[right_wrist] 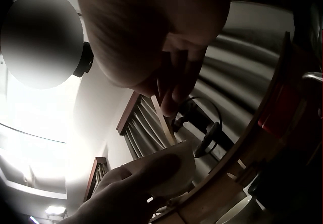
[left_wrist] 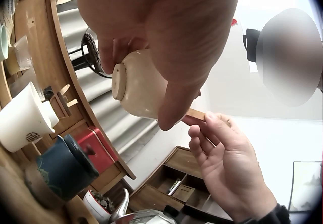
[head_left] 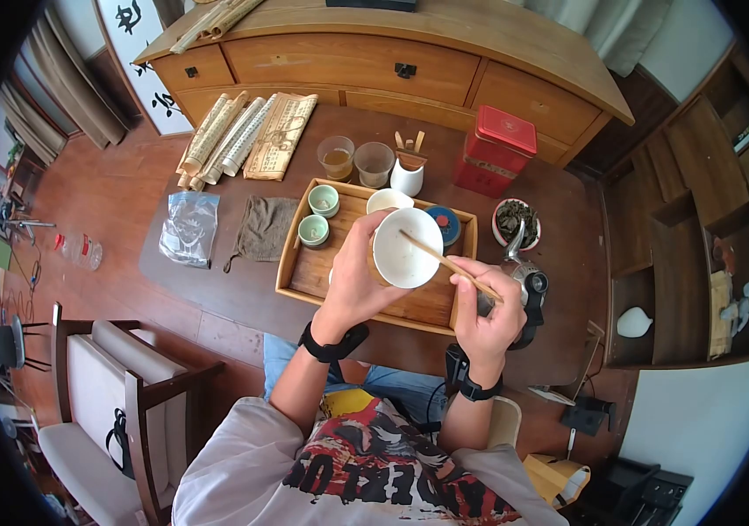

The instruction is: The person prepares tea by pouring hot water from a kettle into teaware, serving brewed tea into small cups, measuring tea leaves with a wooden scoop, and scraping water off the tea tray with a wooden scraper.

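Tilted over the wooden tray, a white bowl shows its inside to the head view, with a few small dark specks in it. My left hand grips it by its side. In the left wrist view the bowl's foot ring points left, fingers and thumb spread round the wall. My right hand pinches a slim wooden stick between thumb and fingers. Its far tip overlaps the bowl's inside. The right wrist view is dark, with the bowl low in it.
The tray carries two pale green cups, a white pitcher and a blue jar. A metal kettle, a bowl of leaves and a red tin stand right. Two plastic cups stand behind.
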The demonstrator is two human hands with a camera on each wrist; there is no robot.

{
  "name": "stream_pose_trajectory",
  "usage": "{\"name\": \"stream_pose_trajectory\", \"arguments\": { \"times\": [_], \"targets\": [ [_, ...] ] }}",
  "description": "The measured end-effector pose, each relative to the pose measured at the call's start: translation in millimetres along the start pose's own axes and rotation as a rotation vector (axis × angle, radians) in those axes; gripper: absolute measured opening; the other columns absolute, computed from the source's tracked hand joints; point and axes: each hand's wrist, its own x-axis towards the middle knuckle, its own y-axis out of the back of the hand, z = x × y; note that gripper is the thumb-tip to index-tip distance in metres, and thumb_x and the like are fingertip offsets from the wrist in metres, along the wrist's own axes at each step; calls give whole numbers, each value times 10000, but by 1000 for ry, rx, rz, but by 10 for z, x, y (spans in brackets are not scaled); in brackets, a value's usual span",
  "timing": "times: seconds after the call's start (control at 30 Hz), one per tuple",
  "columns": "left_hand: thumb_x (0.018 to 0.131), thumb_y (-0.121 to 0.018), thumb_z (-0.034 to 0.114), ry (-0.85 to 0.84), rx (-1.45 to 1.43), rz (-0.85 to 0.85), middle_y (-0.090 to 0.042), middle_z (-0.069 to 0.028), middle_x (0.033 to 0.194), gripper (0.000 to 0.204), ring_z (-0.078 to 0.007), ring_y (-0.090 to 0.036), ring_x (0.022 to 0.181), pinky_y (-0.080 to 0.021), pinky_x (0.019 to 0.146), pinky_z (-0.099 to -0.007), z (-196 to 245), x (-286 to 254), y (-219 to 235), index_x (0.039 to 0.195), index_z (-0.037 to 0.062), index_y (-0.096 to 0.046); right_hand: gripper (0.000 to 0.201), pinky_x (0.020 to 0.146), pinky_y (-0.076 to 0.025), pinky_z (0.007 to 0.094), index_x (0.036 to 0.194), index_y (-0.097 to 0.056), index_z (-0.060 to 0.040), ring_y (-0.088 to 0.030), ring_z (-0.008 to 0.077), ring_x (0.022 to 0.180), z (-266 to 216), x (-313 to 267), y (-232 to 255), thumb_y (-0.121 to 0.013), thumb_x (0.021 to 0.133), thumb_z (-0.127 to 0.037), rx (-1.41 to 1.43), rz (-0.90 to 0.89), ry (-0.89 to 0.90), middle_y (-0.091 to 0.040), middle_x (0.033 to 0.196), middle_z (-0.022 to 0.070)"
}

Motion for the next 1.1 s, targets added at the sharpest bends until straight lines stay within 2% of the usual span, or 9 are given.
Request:
{"name": "stream_pose_trajectory", "arguments": {
  "times": [0.07, 0.3, 0.37, 0.5, 0.57, 0.67, 0.8, 0.87, 1.1],
  "targets": [
    [733, -1042, 178, 9, 5, 3, -725, -175, 1373, 926, -290, -741, 1250, -593, 1050, -397, 4, 0, 10, 1474, 27, -507, 246, 784, -620, 354, 1141, -554, 15, -798, 279, 866, -16, 12, 8, -754, 1004, 60, -66, 27, 25, -819, 1065, 236],
    [745, -1034, 164, -56, 45, 31, -701, -170, 1438, 921, -319, -724, 1286, -584, 1078, -423, -44, 23, 17, 1485, 35, -503, 243, 806, -608, 336, 1135, -526, 3, -778, 235, 827, -175, -67, 130, -726, 1013, 71, 129, 88, -77, -813, 1057, 272],
    [743, -1035, 160, -57, 44, 32, -698, -169, 1442, 918, -318, -722, 1289, -584, 1077, -422, -28, 26, 17, 1484, 35, -507, 231, 809, -609, 329, 1132, -535, 7, -778, 223, 828, -232, -79, 153, -726, 1013, 60, 275, 86, -164, -818, 1060, 259],
    [741, -1034, 148, -59, 63, 35, -690, -172, 1451, 902, -323, -717, 1294, -585, 1074, -417, -18, 27, 13, 1475, 37, -523, 221, 808, -609, 317, 1128, -545, 9, -780, 206, 831, -235, -50, 210, -730, 1014, 47, 13, 31, -199, -825, 1052, 239],
    [741, -1033, 149, -61, 64, 33, -688, -173, 1451, 897, -324, -716, 1295, -585, 1072, -416, -15, 21, 6, 1473, 37, -527, 211, 805, -609, 308, 1121, -561, 9, -783, 189, 835, -168, -42, 187, -736, 1010, 46, -114, 91, -134, -832, 1040, 219],
    [743, -1031, 151, -74, 58, 32, -685, -176, 1451, 888, -328, -715, 1295, -585, 1068, -416, -1, 36, 3, 1469, 37, -533, 213, 805, -613, 319, 1115, -569, 5, -793, 205, 850, -217, -58, 186, -743, 1000, 50, 66, 77, -163, -833, 1028, 217],
    [749, -1026, 148, -103, 59, 28, -681, -182, 1450, 866, -339, -704, 1310, -576, 1079, -422, -20, 42, 5, 1459, 39, -541, 227, 818, -614, 318, 1119, -569, 4, -795, 226, 847, -198, -66, 251, -749, 993, 60, 81, -13, -139, -830, 1022, 222],
    [748, -1024, 143, -117, 62, 24, -678, -183, 1450, 861, -343, -696, 1321, -570, 1087, -424, -20, 46, 3, 1456, 43, -544, 233, 814, -614, 315, 1121, -564, 4, -795, 240, 832, -164, -52, 243, -753, 995, 56, -131, -10, -79, -829, 1017, 230],
    [737, -1021, 124, -97, 53, 11, -678, -181, 1431, 847, -348, -692, 1311, -566, 1084, -430, 34, 44, 3, 1445, 56, -561, 221, 819, -617, 319, 1111, -577, 4, -800, 241, 853, -174, -84, 229, -765, 999, 30, 33, 90, -147, -830, 1022, 226]
  ]
}}
